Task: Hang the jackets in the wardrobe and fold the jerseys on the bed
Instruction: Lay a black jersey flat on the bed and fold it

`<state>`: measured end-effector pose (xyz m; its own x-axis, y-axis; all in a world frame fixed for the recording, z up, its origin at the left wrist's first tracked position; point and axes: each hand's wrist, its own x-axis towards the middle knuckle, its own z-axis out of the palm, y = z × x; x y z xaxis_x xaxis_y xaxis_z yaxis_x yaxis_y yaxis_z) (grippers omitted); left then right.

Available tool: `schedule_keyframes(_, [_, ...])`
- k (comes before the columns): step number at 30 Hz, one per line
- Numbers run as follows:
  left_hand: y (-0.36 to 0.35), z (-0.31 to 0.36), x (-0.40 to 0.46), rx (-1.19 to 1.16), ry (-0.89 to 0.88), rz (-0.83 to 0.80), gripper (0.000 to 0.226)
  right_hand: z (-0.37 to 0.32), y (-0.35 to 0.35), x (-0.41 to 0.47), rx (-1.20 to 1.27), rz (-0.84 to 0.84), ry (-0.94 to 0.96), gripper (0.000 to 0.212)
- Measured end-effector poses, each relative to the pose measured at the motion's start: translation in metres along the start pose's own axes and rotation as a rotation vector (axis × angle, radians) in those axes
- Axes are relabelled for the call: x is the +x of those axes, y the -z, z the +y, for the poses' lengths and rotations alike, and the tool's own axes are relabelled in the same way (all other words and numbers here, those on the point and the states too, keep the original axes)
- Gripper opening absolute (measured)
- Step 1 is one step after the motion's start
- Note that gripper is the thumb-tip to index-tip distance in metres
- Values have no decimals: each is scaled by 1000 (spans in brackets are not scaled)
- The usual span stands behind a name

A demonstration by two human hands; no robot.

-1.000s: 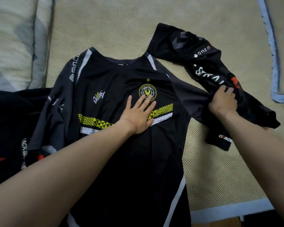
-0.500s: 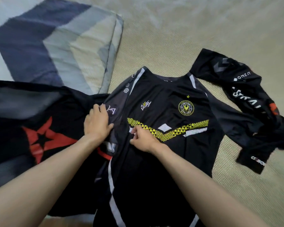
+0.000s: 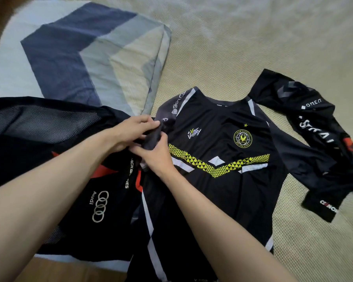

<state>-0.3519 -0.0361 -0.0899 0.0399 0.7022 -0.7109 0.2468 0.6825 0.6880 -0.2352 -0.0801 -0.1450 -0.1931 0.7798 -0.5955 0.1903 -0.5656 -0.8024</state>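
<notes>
A black long-sleeved jersey with a yellow triangle chevron and round yellow crest (image 3: 222, 159) lies face up and spread flat across the middle of the bed, its collar toward the far edge and its hem running off the near edge of the view. The bed is covered by a beige woven mat (image 3: 253, 47). Both hands meet at the jersey's sleeve on the person's left side. The left hand (image 3: 130, 131) grips a bunched grey part of that sleeve (image 3: 153, 137) from above, fingers curled round the cloth, while the right hand (image 3: 157, 155) pinches the same bunch from below. The two grips together seem meant to gather the sleeve so it can be laid inward over the chest, the first fold.

The sleeve is held up because it lies over a second black jersey with a red star and white ring logo (image 3: 80, 190), crumpled toward the bed's left edge; lifting it keeps the two garments from tangling. A third black garment with white lettering and a red patch (image 3: 314, 129) sits bunched toward the right edge, touching or overlapping the spread jersey's other sleeve. A blue, grey and cream chevron-patterned pillow (image 3: 90, 64) rests at the far left corner, just behind the second jersey.
</notes>
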Motion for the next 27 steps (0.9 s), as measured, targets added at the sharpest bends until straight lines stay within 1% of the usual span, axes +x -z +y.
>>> schedule_keyframes(1, [1, 0, -1, -10, 62, -27, 17, -1, -1, 4, 39, 74, -4, 73])
schedule_keyframes(3, [2, -1, 1, 10, 133, 22, 26, -3, 5, 10, 50, 198, -24, 40])
schedule_keyframes(5, [1, -3, 3, 73, 152, 68, 35, -3, 17, 10, 139, 211, -59, 17])
schedule_keyframes(7, [-6, -7, 3, 69, 197, 20, 43, -3, 33, 9, 361, 147, -137, 17])
schedule_keyframes(9, [-15, -10, 4, 26, 213, -30, 44, -3, 50, 4, 601, 33, -218, 18])
schedule_keyframes(10, [-19, -10, 6, 14, 193, -19, 42, -2, 59, 3, 651, -4, -233, 21])
schedule_keyframes(11, [-21, -10, 9, 14, 156, 14, 41, 1, 66, 1, 648, -18, -239, 26])
schedule_keyframes(13, [-24, -8, 13, 22, 101, 64, 40, 6, 82, -5, 568, -20, -247, 33])
schedule_keyframes(16, [-34, 1, 15, 55, 43, 9, 38, 9, 104, -13, 506, -72, -232, 38])
schedule_keyframes(18, [-43, 8, 15, 13, 12, -32, 39, 10, 118, -18, 504, -83, -215, 36])
schedule_keyframes(19, [-47, 14, 12, -40, 27, -83, 41, 11, 125, -20, 501, -65, -210, 34])
schedule_keyframes(21, [-54, 29, 7, -121, 84, -267, 43, 12, 142, -23, 471, 23, -182, 28])
schedule_keyframes(22, [-59, 37, 5, -114, 111, -352, 43, 13, 154, -23, 433, 94, -151, 23])
schedule_keyframes(23, [-64, 44, 5, -67, 119, -400, 44, 14, 168, -22, 373, 189, -127, 16])
schedule_keyframes(24, [-72, 49, 10, 21, 98, -401, 45, 16, 185, -22, 319, 278, -110, 13])
schedule_keyframes(25, [-81, 53, 16, 138, 36, -363, 46, 21, 203, -20, 269, 357, -115, 14])
schedule_keyframes(27, [-102, 55, 33, 375, -184, -263, 55, 33, 235, -16, 138, 458, -158, 16])
